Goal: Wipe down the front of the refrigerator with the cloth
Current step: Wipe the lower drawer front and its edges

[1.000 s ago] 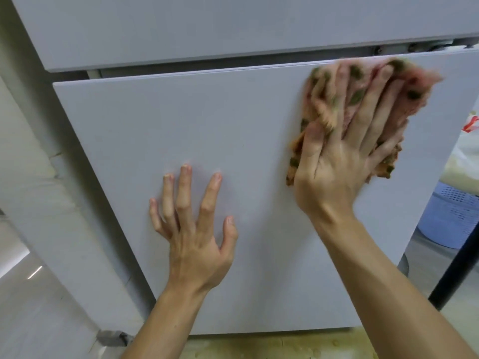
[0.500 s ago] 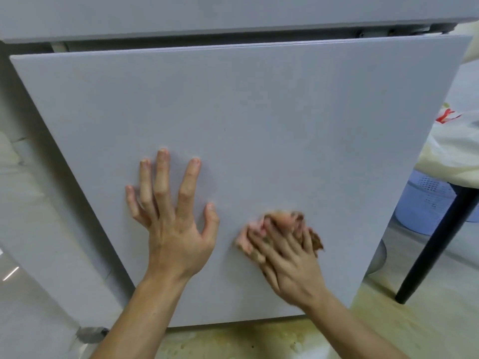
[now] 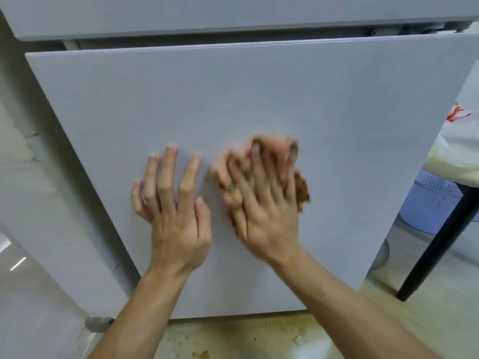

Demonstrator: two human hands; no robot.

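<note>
The refrigerator's grey lower door (image 3: 259, 94) fills the view, with the upper door (image 3: 181, 14) above a dark gap. My left hand (image 3: 176, 216) lies flat on the lower door, fingers spread and holding nothing. Just to its right, my right hand (image 3: 267, 211) presses a bunched pink and brown patterned cloth (image 3: 302, 189) against the door with its fingers spread over it. The right hand and the cloth are blurred by motion. Most of the cloth is hidden under the hand.
A black table leg (image 3: 438, 244) slants down at the right, with a pale blue perforated basket (image 3: 435, 203) behind it and a white bag (image 3: 456, 151) above. The floor (image 3: 259, 338) below the door is stained yellow-brown. A grey wall (image 3: 39, 203) runs along the left.
My right hand swept the cloth from the door's upper right corner down to its lower middle, then up a little beside the left hand. The left hand stayed pressed in place.
</note>
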